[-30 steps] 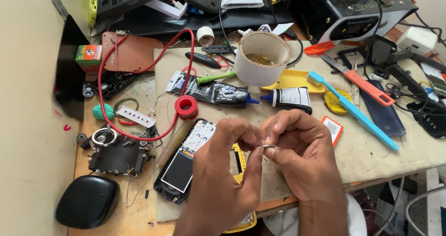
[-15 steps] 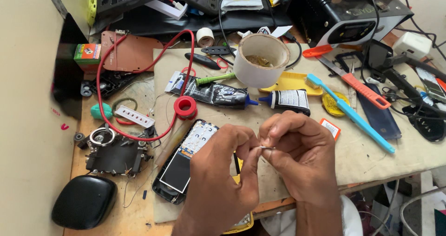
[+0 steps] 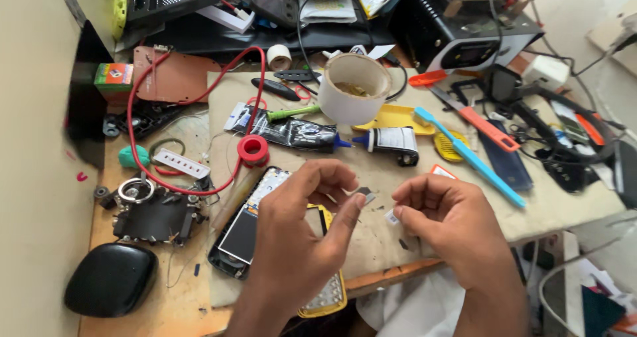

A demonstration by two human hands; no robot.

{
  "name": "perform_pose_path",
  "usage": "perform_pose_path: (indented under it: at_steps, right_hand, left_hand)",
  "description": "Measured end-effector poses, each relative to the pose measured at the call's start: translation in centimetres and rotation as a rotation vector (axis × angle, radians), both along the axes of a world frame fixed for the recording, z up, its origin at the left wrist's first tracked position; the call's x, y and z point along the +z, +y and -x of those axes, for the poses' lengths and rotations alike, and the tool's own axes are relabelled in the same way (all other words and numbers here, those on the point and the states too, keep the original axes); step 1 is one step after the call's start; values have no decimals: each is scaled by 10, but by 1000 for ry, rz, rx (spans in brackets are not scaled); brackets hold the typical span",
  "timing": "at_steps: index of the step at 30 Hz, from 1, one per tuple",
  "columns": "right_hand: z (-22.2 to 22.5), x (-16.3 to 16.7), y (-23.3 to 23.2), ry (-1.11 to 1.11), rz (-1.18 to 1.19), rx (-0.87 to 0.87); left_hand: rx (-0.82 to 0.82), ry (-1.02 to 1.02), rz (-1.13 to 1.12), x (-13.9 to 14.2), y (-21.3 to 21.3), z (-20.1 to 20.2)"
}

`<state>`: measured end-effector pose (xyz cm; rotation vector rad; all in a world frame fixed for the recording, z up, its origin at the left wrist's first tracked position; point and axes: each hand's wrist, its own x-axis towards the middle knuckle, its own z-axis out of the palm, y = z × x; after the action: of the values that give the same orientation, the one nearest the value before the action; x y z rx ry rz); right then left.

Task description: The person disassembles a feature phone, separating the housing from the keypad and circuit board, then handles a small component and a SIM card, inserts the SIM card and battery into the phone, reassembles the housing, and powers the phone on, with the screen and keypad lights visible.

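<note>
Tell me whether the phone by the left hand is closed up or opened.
Opened: the phone lies on the mat with its front cover off, bare screen and board showing.

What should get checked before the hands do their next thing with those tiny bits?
1. Left hand pinches the small dark piece at its fingertips: ok.
2. Right hand pinches the tiny white piece: ok.
3. The two pieces are apart, not touching: ok.
4. Opened phone lies flat on the beige mat, just under the left hand: ok.
5. Space by the hands is free of clutter: not ok; the glue tube and blue toothbrush lie close by.
6. Which way the dark piece faces: cannot tell, too small.
</note>
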<state>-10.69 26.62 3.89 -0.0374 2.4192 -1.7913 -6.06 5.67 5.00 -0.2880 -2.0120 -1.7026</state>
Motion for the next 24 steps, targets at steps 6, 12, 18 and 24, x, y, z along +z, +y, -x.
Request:
perform_pose_path:
  at_steps: [6,12,18,24]
  right_hand:
    - [-10,9,-6,109,-363,-36]
    - [-28,19,-8,407,-494,24]
    - [-43,11,-6,728,-580,127]
    - [-42,9,-11,722,-643,130]
  left_hand:
    - [50,183,428,-10,7,-39]
    - [93,511,667,-84,74,-66]
    - [74,518,674,-155,111,-90]
    - [3,563,689,-171,94,-87]
